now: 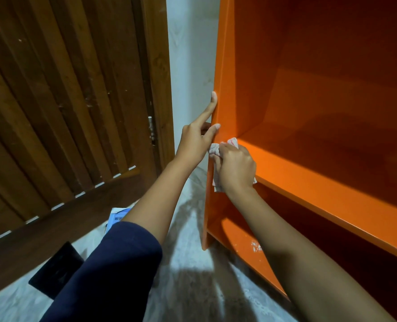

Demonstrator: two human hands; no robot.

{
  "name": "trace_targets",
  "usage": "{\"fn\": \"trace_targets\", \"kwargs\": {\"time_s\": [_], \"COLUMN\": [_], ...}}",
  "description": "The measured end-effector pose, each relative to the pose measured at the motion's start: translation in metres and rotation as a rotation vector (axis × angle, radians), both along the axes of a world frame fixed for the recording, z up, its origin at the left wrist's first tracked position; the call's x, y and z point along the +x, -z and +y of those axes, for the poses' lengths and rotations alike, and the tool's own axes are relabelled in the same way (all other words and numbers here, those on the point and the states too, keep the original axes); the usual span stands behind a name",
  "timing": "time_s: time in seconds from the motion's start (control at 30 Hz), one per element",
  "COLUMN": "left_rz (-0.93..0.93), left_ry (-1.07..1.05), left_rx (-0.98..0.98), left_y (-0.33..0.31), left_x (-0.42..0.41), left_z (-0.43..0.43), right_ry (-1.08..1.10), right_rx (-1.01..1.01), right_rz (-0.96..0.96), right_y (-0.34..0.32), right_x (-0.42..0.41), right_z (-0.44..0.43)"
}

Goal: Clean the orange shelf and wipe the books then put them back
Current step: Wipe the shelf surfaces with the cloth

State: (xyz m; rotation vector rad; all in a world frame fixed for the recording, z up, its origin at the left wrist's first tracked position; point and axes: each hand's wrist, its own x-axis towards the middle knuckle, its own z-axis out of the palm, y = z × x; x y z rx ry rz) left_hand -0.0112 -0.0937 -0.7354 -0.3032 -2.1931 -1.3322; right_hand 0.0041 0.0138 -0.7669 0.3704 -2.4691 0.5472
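Note:
The orange shelf fills the right half of the view, its compartments bare. My left hand rests on the outer face of the shelf's left side panel, with forefinger and thumb stretched straight along the panel's edge. My right hand grips a crumpled white cloth with red marks and presses it against the front left corner of the middle board. A blue-and-white book lies on the floor behind my left arm, mostly hidden. A black book lies flat on the floor at lower left.
A brown slatted wooden door stands on the left, with a strip of white wall between it and the shelf. The floor is pale and mottled. White scuffs mark the shelf's lowest board.

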Motion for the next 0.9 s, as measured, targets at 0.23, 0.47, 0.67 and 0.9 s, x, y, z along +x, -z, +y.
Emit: {"fn": "trace_targets", "kwargs": {"time_s": [0.23, 0.47, 0.67, 0.9], "left_rz": [-0.044, -0.095, -0.174, -0.256], "left_ry": [0.023, -0.008, -0.082, -0.101], "left_rx": [-0.021, -0.095, -0.203, -0.387], "left_y": [-0.005, -0.012, -0.006, 0.056], "left_x": [0.004, 0.014, 0.047, 0.092], "left_z": [-0.001, -0.003, 0.011, 0.048], "right_ry": [-0.111, -0.252, -0.214, -0.056], "right_rx": [-0.069, 0.150, 0.102, 0.012], "right_rz": [0.104, 0.070, -0.029, -0.327], "right_y": [0.010, 0.013, 0.004, 0.047], "right_x": [0.002, 0.024, 0.060, 0.110], "right_z": [0.004, 0.016, 0.054, 0.129]}}
